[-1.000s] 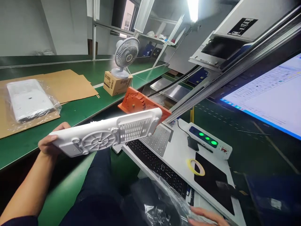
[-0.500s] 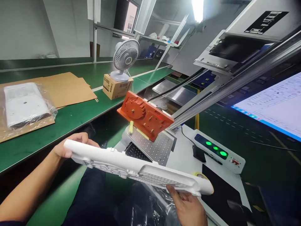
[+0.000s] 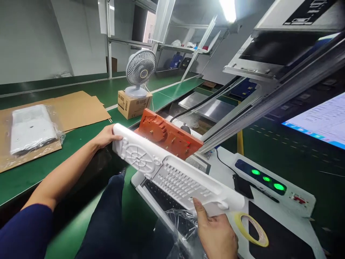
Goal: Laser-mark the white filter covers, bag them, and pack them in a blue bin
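Observation:
Both of my hands hold a long white plastic panel [image 3: 172,172] with a round ribbed disc and a slotted grille on its face. My left hand [image 3: 106,136] grips its far left end. My right hand [image 3: 215,233] grips its near right end, thumb on top. The panel hangs tilted just in front of an orange plastic fixture [image 3: 172,135] that sits on a perforated metal plate [image 3: 201,163]. A black keyboard [image 3: 161,194] lies partly hidden under the panel.
A clear plastic bag [image 3: 183,225] lies on my lap. A yellow tape roll [image 3: 253,228] and a box with green lights [image 3: 269,180] are at the right. A bagged white part [image 3: 32,127] rests on cardboard [image 3: 78,104]. A fan [image 3: 140,72] stands on a small carton [image 3: 133,104].
The white panel has moved up and away from me toward the orange fixture, and its ribbed face has turned up. Both hands kept their grip on its ends.

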{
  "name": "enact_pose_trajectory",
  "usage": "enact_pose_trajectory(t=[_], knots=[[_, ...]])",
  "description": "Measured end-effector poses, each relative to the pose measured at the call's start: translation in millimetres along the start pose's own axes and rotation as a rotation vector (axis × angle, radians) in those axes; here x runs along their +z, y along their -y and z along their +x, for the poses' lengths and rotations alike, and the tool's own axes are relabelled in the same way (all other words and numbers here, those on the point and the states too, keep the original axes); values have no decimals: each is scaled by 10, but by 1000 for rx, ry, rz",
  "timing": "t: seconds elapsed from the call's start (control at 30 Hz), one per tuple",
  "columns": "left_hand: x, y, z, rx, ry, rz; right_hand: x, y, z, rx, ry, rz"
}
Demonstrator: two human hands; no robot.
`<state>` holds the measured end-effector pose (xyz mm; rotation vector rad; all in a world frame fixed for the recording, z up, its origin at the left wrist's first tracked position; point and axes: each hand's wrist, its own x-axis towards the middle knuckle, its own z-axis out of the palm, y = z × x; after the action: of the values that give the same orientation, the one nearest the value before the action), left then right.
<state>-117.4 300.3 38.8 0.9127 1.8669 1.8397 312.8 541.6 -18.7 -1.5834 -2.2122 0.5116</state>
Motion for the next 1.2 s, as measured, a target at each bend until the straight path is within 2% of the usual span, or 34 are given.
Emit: enact_pose_trajectory(t=[0.1,0.17,0.23,0.33,0.5,0.63,0.8,1.03,1.2], knots=[[71,25,669,132,-56,131,47,221,258,-44,65,-64],[114,65,1028,163,-77,188,90,347,424,-65,94,-84],[163,136,1283,143,-102,226,150,439,579,-89,88,-113],[258,269,1507,75,-125,222,253,489,795,-111,80,-174],[416,426,1715,14,-130,186,351,408,1118,-113,61,-220],[424,492,1770,20,-140,210,377,373,1285,-112,94,-233],[391,521,1766,62,-165,190,418,418,1388,-104,142,-227],[518,514,1990,70,-198,227,377,474,1520,-119,155,-212],[520,481,2064,86,-190,277,323,544,1538,-93,225,-224]])
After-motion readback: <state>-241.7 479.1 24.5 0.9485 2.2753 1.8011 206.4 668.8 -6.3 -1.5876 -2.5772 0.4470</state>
